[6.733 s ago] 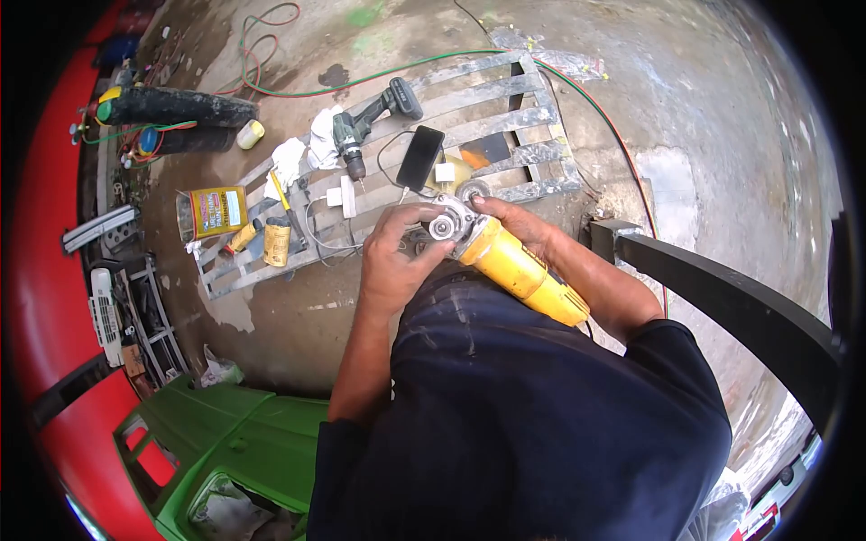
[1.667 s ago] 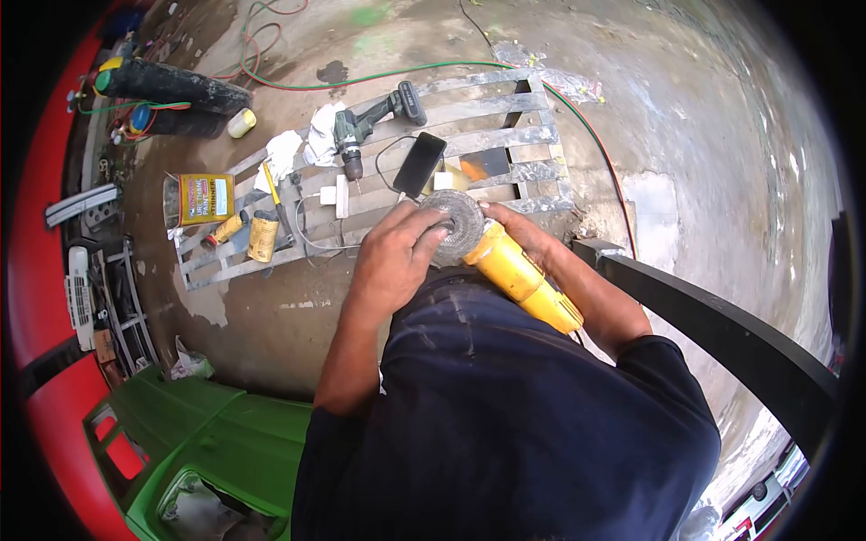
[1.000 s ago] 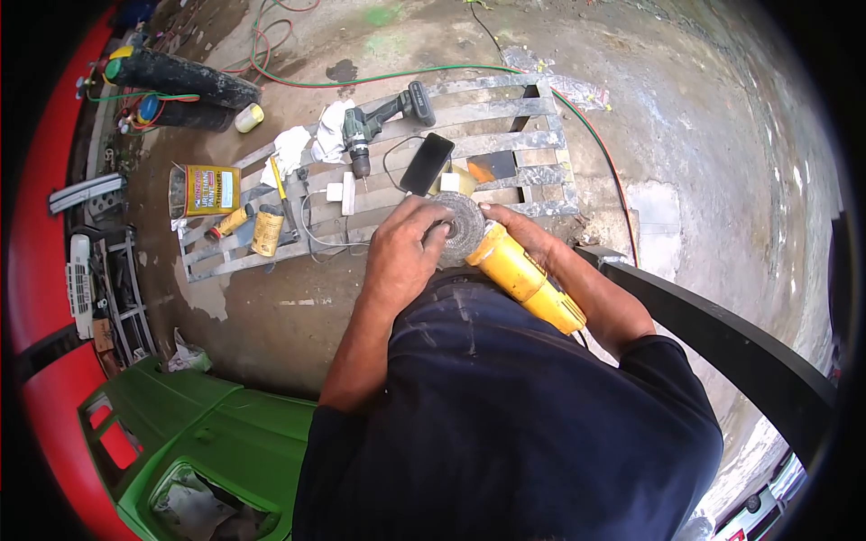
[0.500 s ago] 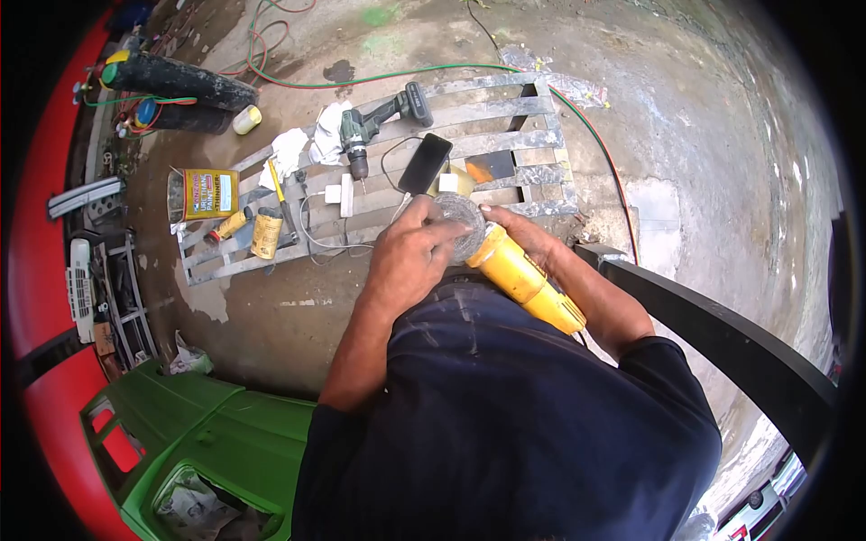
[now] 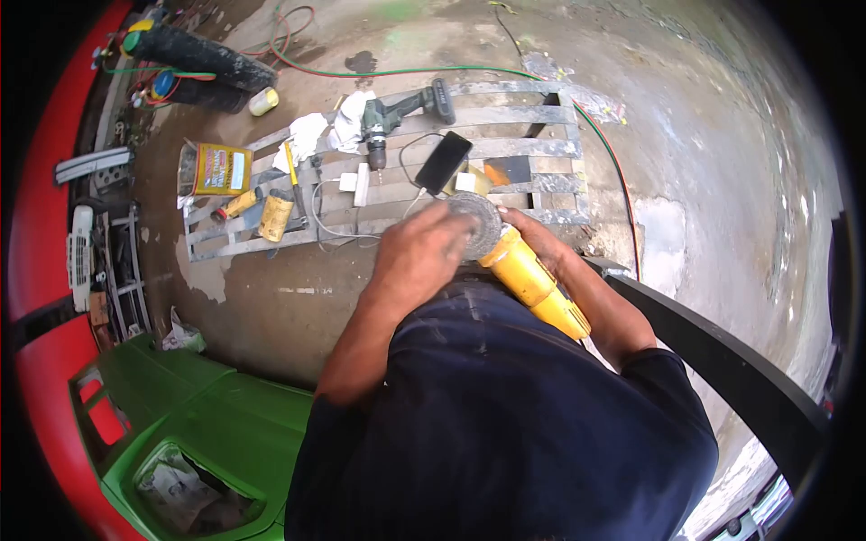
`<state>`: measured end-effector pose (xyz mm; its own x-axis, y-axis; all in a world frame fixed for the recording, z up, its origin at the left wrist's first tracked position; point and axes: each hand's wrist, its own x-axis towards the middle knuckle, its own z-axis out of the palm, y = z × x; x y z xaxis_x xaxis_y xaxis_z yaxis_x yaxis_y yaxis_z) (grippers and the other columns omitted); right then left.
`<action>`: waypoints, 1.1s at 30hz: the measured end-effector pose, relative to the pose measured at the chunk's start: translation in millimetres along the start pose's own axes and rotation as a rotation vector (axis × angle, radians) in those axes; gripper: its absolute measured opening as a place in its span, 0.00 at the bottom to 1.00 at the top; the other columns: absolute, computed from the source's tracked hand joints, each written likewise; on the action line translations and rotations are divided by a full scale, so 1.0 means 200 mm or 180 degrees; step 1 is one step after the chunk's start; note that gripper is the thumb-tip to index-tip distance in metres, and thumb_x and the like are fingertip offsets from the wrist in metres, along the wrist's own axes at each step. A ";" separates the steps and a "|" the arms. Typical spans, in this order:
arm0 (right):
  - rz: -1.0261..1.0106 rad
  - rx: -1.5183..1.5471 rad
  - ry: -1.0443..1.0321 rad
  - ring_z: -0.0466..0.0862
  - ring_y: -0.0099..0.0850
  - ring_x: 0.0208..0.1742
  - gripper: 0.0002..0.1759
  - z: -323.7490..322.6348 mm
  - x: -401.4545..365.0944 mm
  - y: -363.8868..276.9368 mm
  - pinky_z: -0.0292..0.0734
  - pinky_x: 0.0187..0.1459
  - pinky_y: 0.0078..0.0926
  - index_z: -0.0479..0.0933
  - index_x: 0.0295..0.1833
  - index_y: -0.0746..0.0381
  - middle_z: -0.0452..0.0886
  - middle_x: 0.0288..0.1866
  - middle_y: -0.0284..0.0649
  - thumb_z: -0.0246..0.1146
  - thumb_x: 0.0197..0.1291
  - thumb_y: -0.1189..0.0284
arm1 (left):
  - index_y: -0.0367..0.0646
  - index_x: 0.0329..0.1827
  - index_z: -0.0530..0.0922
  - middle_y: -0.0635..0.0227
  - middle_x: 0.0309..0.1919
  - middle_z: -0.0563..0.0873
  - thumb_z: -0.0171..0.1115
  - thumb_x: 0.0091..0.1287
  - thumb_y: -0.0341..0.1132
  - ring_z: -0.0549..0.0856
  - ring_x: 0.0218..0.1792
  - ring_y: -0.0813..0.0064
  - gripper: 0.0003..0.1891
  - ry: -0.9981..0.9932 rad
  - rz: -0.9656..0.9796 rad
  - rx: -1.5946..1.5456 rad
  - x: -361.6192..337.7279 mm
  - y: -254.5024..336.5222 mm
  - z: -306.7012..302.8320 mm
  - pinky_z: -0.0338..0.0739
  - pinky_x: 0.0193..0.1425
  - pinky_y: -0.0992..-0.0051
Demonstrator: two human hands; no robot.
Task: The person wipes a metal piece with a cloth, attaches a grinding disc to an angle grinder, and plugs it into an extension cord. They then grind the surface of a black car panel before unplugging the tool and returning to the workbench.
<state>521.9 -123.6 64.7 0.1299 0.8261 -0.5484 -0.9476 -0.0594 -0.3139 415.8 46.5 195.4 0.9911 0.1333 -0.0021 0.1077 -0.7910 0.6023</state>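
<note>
A yellow angle grinder [image 5: 534, 282] lies slantwise against the dark shirt, its round grey disc [image 5: 487, 224] facing up. My right hand [image 5: 534, 236] is closed around the grinder near its head, with the thumb by the disc. At the disc's left side is my left hand [image 5: 419, 251], its fingers bent over the rim and face, slightly blurred. The thumb's grip underneath is hidden. Just beyond the disc, a phone [image 5: 444, 162] rests on the slatted metal rack [image 5: 505, 142].
On the rack are a cordless drill [image 5: 386, 119], white cloths [image 5: 308, 135], a hammer-like yellow-handled tool [image 5: 292, 167] and a thinner can [image 5: 223, 169]. Gas cylinders [image 5: 203, 59] lie at far left. A green panel [image 5: 216, 406] and a black metal beam [image 5: 713, 347] flank me.
The view has shifted a little, so the rack and its contents appear farther right. My left fingers have moved across the disc's face; my right hand keeps hold of the grinder.
</note>
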 end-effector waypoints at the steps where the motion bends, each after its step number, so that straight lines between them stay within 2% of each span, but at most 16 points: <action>1: 0.0008 -0.0032 0.0115 0.86 0.31 0.47 0.26 0.01 -0.01 0.00 0.83 0.49 0.30 0.72 0.62 0.62 0.84 0.51 0.41 0.57 0.69 0.54 | 0.47 0.46 0.85 0.62 0.38 0.81 0.67 0.60 0.33 0.84 0.41 0.58 0.11 0.0055 -0.0063 0.0052 0.00 0.00 -0.01 0.79 0.45 0.64; 3: 0.0017 -0.0072 0.0187 0.86 0.31 0.46 0.26 0.00 -0.02 0.00 0.83 0.48 0.30 0.73 0.61 0.62 0.84 0.51 0.41 0.57 0.69 0.54 | 0.48 0.47 0.84 0.62 0.39 0.82 0.67 0.61 0.33 0.84 0.42 0.58 0.11 -0.0153 0.0188 -0.0217 -0.02 0.01 -0.03 0.80 0.45 0.64; 4: 0.0059 -0.0025 0.0150 0.86 0.31 0.45 0.25 -0.01 -0.01 0.00 0.83 0.47 0.30 0.73 0.61 0.62 0.84 0.50 0.41 0.56 0.69 0.54 | 0.48 0.47 0.84 0.63 0.40 0.82 0.67 0.61 0.34 0.84 0.42 0.58 0.12 0.0214 -0.0042 -0.0024 -0.01 0.03 -0.02 0.80 0.45 0.63; 5: 0.0095 0.0026 0.0128 0.86 0.31 0.44 0.25 -0.02 -0.01 0.01 0.83 0.47 0.30 0.73 0.60 0.62 0.85 0.49 0.41 0.56 0.69 0.54 | 0.48 0.47 0.84 0.63 0.40 0.82 0.67 0.61 0.34 0.84 0.42 0.58 0.12 0.0257 -0.0096 0.0005 -0.02 0.03 -0.01 0.80 0.45 0.63; 7: 0.0159 0.0051 0.0147 0.86 0.31 0.43 0.25 -0.03 0.00 0.02 0.83 0.46 0.30 0.74 0.59 0.62 0.85 0.48 0.41 0.56 0.69 0.54 | 0.48 0.48 0.84 0.64 0.41 0.81 0.66 0.61 0.34 0.84 0.41 0.58 0.12 -0.0163 -0.0090 0.0201 -0.03 0.01 -0.01 0.80 0.45 0.62; 8: 0.0166 0.0118 0.0215 0.86 0.31 0.42 0.24 -0.04 0.00 0.02 0.83 0.45 0.30 0.74 0.59 0.62 0.85 0.48 0.41 0.56 0.69 0.54 | 0.48 0.49 0.83 0.64 0.40 0.80 0.66 0.60 0.33 0.84 0.42 0.59 0.13 -0.0373 0.0124 0.0120 -0.04 -0.01 -0.01 0.80 0.46 0.62; 12: 0.0079 0.0133 0.0123 0.86 0.31 0.42 0.23 -0.04 0.00 0.03 0.83 0.45 0.30 0.74 0.58 0.62 0.85 0.48 0.41 0.56 0.69 0.55 | 0.48 0.51 0.82 0.64 0.42 0.80 0.66 0.60 0.34 0.84 0.44 0.60 0.14 0.0198 -0.0263 0.0179 -0.04 0.02 0.00 0.80 0.47 0.62; 14: 0.0189 0.0112 0.0169 0.86 0.31 0.43 0.23 -0.03 -0.01 0.02 0.83 0.46 0.31 0.74 0.58 0.62 0.85 0.48 0.41 0.56 0.69 0.55 | 0.47 0.51 0.82 0.64 0.43 0.80 0.66 0.61 0.35 0.84 0.45 0.59 0.15 -0.0217 -0.0076 0.0176 -0.05 0.00 0.01 0.80 0.48 0.61; 18: 0.0113 0.0064 0.0200 0.86 0.31 0.44 0.23 0.01 -0.03 0.02 0.83 0.47 0.31 0.74 0.58 0.62 0.84 0.48 0.41 0.55 0.69 0.55 | 0.47 0.51 0.81 0.63 0.44 0.81 0.65 0.62 0.37 0.84 0.45 0.58 0.14 0.0103 -0.0195 -0.0016 -0.05 0.02 -0.01 0.80 0.49 0.61; 21: 0.0117 -0.0011 0.0117 0.86 0.32 0.44 0.24 0.01 -0.04 0.02 0.83 0.47 0.31 0.74 0.59 0.63 0.84 0.49 0.42 0.55 0.69 0.55 | 0.47 0.51 0.81 0.63 0.44 0.80 0.65 0.62 0.36 0.84 0.45 0.57 0.14 -0.0015 -0.0328 0.0239 -0.06 0.00 0.01 0.80 0.49 0.61; 24: 0.0142 0.0033 0.0135 0.86 0.32 0.44 0.25 0.00 -0.03 0.03 0.83 0.48 0.32 0.73 0.59 0.63 0.84 0.49 0.42 0.56 0.69 0.54 | 0.46 0.50 0.81 0.62 0.44 0.80 0.66 0.62 0.36 0.84 0.45 0.57 0.14 -0.0045 -0.0082 0.0027 -0.07 -0.02 0.02 0.80 0.49 0.60; 27: 0.0163 0.0096 0.0216 0.86 0.33 0.45 0.25 0.00 -0.03 0.04 0.83 0.48 0.33 0.73 0.61 0.63 0.84 0.49 0.43 0.55 0.69 0.54 | 0.45 0.50 0.81 0.63 0.43 0.80 0.66 0.61 0.36 0.84 0.45 0.58 0.15 -0.0020 -0.0353 0.0170 -0.07 0.01 0.03 0.80 0.48 0.61; 29: 0.0197 0.0112 0.0322 0.86 0.34 0.45 0.26 0.01 -0.04 0.04 0.83 0.48 0.34 0.72 0.61 0.63 0.84 0.49 0.43 0.54 0.69 0.53 | 0.45 0.57 0.79 0.61 0.49 0.78 0.68 0.59 0.39 0.81 0.52 0.57 0.22 -0.0225 0.0089 0.0212 -0.07 -0.02 0.07 0.79 0.49 0.61; 30: 0.0197 0.0097 0.0320 0.86 0.34 0.45 0.26 0.01 -0.05 0.04 0.83 0.48 0.34 0.72 0.61 0.63 0.84 0.49 0.43 0.54 0.69 0.53 | 0.45 0.57 0.79 0.61 0.49 0.78 0.68 0.59 0.39 0.81 0.52 0.57 0.22 -0.0209 0.0088 0.0211 -0.07 0.00 0.05 0.79 0.49 0.61; 32: 0.0324 0.0132 0.0338 0.86 0.36 0.45 0.27 0.03 -0.07 0.03 0.83 0.48 0.36 0.72 0.62 0.63 0.84 0.49 0.44 0.54 0.69 0.53 | 0.46 0.64 0.74 0.58 0.59 0.74 0.70 0.57 0.43 0.76 0.59 0.55 0.30 0.0793 0.0455 0.0527 -0.06 0.08 0.02 0.77 0.56 0.58; 33: 0.0343 0.0117 0.0341 0.86 0.36 0.45 0.27 0.01 -0.07 0.04 0.83 0.48 0.36 0.72 0.62 0.63 0.84 0.49 0.44 0.54 0.69 0.53 | 0.46 0.64 0.74 0.58 0.59 0.74 0.70 0.57 0.43 0.76 0.59 0.55 0.30 0.0804 0.0435 0.0521 -0.07 0.08 0.06 0.77 0.56 0.58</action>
<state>512.0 -134.6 71.1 0.0555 0.7514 -0.6575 -0.9675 -0.1223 -0.2214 405.2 25.9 195.8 0.9486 0.1471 0.2803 0.0066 -0.8945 0.4471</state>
